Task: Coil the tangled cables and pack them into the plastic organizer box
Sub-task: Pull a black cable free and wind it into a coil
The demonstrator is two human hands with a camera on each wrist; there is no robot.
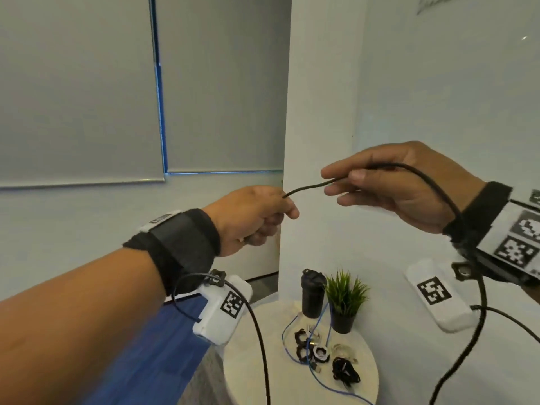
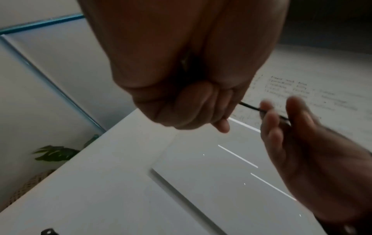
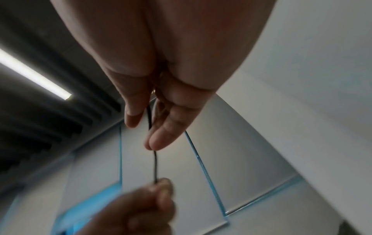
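Both hands up near head camera, one black cable (image 1: 309,187) stretched between: left hand (image 1: 248,217) fisted on end, right hand (image 1: 388,185) pinching further along, fingers loose. Step looks like straightening before coiling. Next: wind loops into left fist, keep tension. On table (image 1: 251,372) below: one blue cable (image 1: 318,378), one black bundle (image 1: 344,371), several clips. Box not clearly visible.

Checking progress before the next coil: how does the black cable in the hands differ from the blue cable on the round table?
The black cable is held up in the air between the left hand and the right hand; the blue cable lies loose on the round table. The black one runs as a short, nearly straight span between the hands; the blue one sprawls in open curves. Neither is coiled yet.
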